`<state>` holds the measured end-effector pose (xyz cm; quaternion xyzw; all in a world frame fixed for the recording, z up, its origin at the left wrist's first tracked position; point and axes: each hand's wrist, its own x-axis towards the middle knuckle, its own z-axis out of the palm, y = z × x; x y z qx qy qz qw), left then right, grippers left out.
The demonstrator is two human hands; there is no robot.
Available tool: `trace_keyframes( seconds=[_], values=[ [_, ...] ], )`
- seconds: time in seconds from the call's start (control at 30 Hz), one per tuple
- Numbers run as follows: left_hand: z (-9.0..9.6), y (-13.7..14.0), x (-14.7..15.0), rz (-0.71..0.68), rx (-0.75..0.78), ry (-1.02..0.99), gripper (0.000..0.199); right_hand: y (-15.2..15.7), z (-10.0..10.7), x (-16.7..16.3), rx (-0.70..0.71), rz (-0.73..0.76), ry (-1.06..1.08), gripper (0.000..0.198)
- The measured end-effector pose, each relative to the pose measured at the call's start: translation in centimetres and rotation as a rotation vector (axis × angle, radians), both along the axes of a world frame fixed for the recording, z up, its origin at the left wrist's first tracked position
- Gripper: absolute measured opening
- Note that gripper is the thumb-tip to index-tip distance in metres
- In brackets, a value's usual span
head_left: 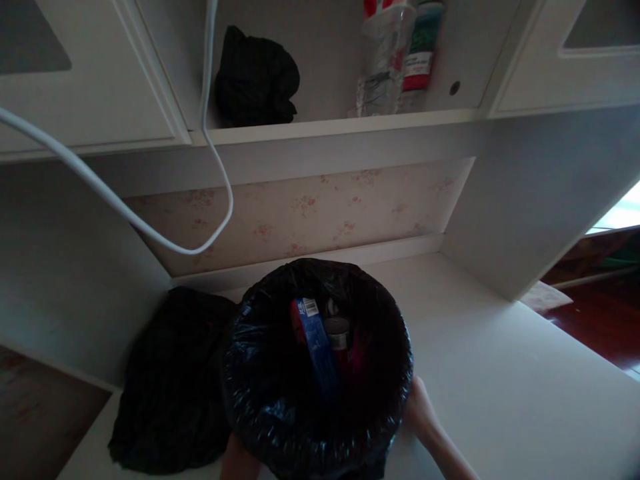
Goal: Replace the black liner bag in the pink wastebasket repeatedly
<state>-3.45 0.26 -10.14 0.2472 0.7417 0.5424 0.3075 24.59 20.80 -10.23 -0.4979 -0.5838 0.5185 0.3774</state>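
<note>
A round trash can (320,460) lined with a shiny black plastic bag is in front of me, its mouth facing up. Inside lie a blue and red box (317,347) with a barcode and a can with a metallic end (338,331). My right hand (414,403) grips the can's right side, its fingers partly hidden behind the bag. Low on the left side, my left hand (241,459) holds it too, mostly covered by the bag. Whether the can rests on the white desk (480,360) or is lifted cannot be made out.
A dark cloth bundle (175,380) lies left of the can. Above, a shelf (325,130) carries a black crumpled bundle (257,80), a clear plastic container (383,63) and a green and red bottle (421,50). A white cable (150,233) hangs down in front.
</note>
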Motion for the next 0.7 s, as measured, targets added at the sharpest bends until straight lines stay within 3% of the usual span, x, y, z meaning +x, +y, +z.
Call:
trace_keyframes(
  seconds=[0.17,0.4,0.57,0.7],
  values=[
    [1.1,0.3,0.8,-0.006,-0.097,0.049,0.042,-0.2,-0.1,0.1,-0.025,-0.039,0.026,0.023],
    [3.6,0.7,1.1,-0.074,-0.147,0.085,0.040,-1.1,0.2,-0.5,-0.112,-0.087,0.245,0.075],
    [5.7,0.6,0.9,-0.089,-0.149,0.119,0.033,-1.9,0.5,-0.8,-0.092,-0.024,0.265,0.074],
    [7.5,0.2,0.7,-0.073,-0.104,0.130,0.030,-2.3,0.1,-0.3,-0.033,-0.009,0.258,0.091]
  ],
)
